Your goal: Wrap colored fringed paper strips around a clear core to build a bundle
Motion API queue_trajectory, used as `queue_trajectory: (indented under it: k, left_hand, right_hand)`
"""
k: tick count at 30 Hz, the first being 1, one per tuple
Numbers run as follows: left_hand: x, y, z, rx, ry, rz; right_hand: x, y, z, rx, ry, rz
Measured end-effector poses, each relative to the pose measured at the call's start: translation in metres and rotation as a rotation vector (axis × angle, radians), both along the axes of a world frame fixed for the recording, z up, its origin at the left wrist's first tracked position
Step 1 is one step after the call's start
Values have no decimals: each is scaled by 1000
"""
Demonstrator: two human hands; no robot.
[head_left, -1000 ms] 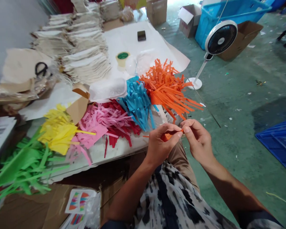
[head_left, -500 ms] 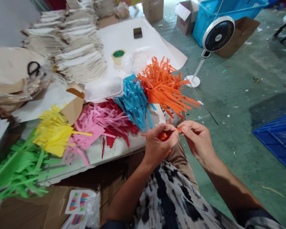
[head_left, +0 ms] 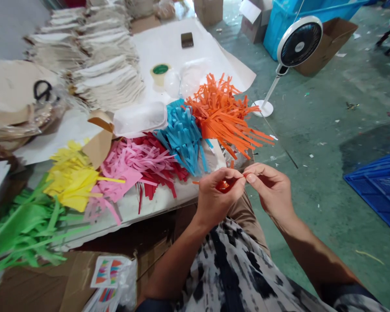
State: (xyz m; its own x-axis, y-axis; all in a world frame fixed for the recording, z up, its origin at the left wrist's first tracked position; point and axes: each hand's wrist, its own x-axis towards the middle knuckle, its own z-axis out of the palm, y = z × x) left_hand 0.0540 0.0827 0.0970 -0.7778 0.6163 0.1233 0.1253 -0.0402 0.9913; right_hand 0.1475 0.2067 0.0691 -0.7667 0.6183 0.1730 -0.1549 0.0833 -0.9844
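Note:
Between the fingers of my left hand (head_left: 219,190) shows part of an orange paper tassel (head_left: 223,185), mostly hidden by the hand. My right hand (head_left: 271,186) pinches the tassel's thin orange end, thumb against forefinger, with its fingertips meeting those of the left. Both hands are above my lap, off the table's near right corner. Just beyond them lies a pile of orange fringed paper (head_left: 227,117). Blue (head_left: 182,138), red (head_left: 178,171), pink (head_left: 130,160), yellow (head_left: 74,177) and green fringed paper (head_left: 29,229) run leftward along the table edge.
A clear plastic tray (head_left: 139,119), a tape roll (head_left: 160,71) and a phone (head_left: 187,40) lie on the table. Stacks of off-white bundles (head_left: 107,78) and black-handled scissors (head_left: 43,90) are behind. A white fan (head_left: 299,43) and blue crate (head_left: 377,186) stand on the floor at right.
My fingertips have drawn together, covering more of the orange end that showed between them. The view has shifted slightly; the piles lie as before.

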Motion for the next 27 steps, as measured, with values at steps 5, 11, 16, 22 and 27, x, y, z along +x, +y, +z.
queue_trajectory:
  k: [5, 11, 16, 22, 27]
  left_hand:
    - [0, -2, -5, 8, -31, -61]
    - [1, 1, -8, 33, -123, -31]
    - [1, 3, -12, 62, -245, -36]
    - [-2, 5, -15, 24, -129, -67]
    - [-5, 8, -8, -46, -18, -291]
  right_hand:
    - [0, -1, -1, 16, -11, -93]
    - [1, 0, -3, -3, 24, -52]
    - [4, 6, 1, 33, -4, 20]
    - [6, 18, 7, 24, 10, 1]
    - [8, 23, 20, 239, -67, 40]
